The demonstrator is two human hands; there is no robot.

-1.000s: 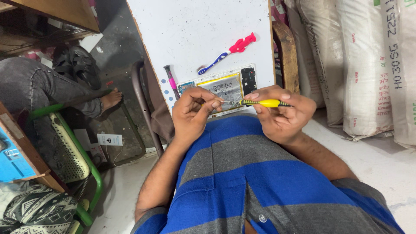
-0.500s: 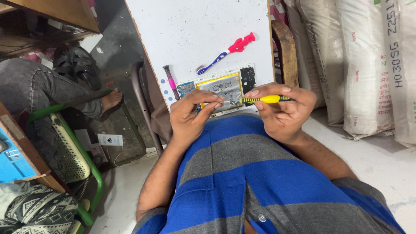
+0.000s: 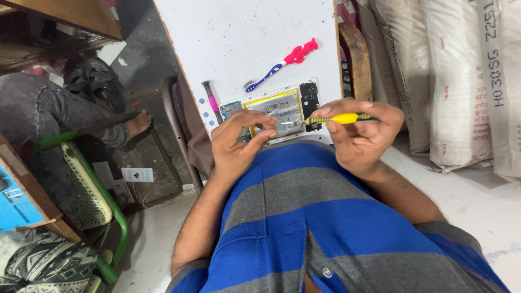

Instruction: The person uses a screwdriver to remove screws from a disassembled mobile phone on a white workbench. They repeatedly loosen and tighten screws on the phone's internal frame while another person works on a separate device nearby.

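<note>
Centre frame: toothbrush [image 3: 282, 63] and pink tool [image 3: 211, 101] lie on white desk [image 3: 239, 38] beyond opened tablet [image 3: 274, 111]. Right hand [image 3: 361, 135] fingers pinch yellow screwdriver [image 3: 339, 118] (held level); left hand [image 3: 239, 144] fingertips pressed together at its tip.

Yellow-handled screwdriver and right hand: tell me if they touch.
Touching. The head view shows the right hand pinching the yellow-handled screwdriver between thumb and fingers, its tip over the opened tablet on the white board.

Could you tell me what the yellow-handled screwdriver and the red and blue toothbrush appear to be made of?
Screwdriver: handle looks like glossy yellow plastic with dark ribbed grip bands; thin shaft seems metal. Toothbrush: apparently smooth moulded plastic, red head end and blue handle; bristles too small to judge.
</note>
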